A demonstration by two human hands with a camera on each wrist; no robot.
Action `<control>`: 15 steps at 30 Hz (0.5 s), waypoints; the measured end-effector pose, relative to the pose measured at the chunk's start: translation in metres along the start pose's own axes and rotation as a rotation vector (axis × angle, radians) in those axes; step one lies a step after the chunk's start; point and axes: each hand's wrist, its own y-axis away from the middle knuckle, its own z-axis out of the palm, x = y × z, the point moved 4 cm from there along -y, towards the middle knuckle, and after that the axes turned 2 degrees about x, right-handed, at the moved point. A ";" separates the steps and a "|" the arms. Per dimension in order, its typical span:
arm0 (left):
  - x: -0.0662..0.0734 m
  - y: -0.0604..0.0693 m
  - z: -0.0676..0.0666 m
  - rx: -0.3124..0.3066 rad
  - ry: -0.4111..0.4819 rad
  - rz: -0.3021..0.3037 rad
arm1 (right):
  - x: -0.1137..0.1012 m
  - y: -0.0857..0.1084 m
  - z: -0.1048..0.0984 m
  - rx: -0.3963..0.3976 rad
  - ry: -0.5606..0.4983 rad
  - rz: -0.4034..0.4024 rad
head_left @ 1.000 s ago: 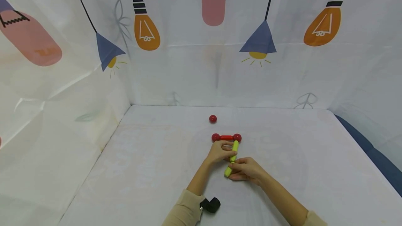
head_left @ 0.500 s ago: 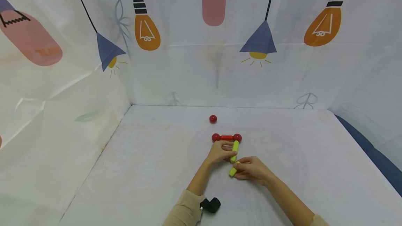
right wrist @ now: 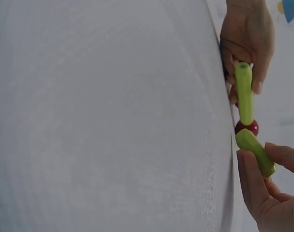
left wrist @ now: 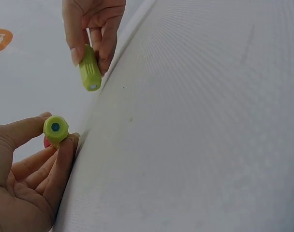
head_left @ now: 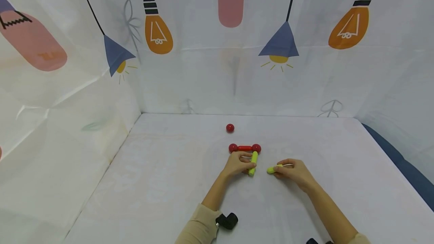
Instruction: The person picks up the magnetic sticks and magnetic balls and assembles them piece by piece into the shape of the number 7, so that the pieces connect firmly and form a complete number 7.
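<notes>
My left hand (head_left: pixel 238 163) pinches a yellow-green magnetic rod (head_left: pixel 253 163) between thumb and fingers. Its far end meets the right-hand red ball (head_left: pixel 256 148). From that ball a red rod (head_left: pixel 245 148) runs left to a second red ball (head_left: pixel 233 148). To the right, my right hand (head_left: pixel 295 172) holds another yellow-green rod (head_left: pixel 272 170) by thumb and fingertips, apart from the other pieces. In the left wrist view, the rod in the left hand shows a dark round spot on its near end (left wrist: pixel 55 126). The right wrist view shows both rods, the right one (right wrist: pixel 256 152) tilted.
A loose red ball (head_left: pixel 230 128) lies farther back on the white table (head_left: pixel 169 183). A white sheet printed with lamps and bulbs (head_left: pixel 203 78) stands behind and at the sides. Black wrist devices (head_left: pixel 228 221) sit near the sleeves.
The right hand has drawn its yellow-green rod away from the end of the left hand's rod, moving right and slightly back. The left hand and the red pieces have stayed in place.
</notes>
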 end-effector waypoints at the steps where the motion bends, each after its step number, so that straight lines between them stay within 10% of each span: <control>1: 0.004 0.002 -0.001 -0.004 -0.001 0.002 | 0.000 0.000 -0.003 0.026 0.012 0.005; 15: 0.020 0.013 -0.002 -0.007 0.001 0.002 | 0.000 -0.002 -0.023 0.176 0.359 -0.099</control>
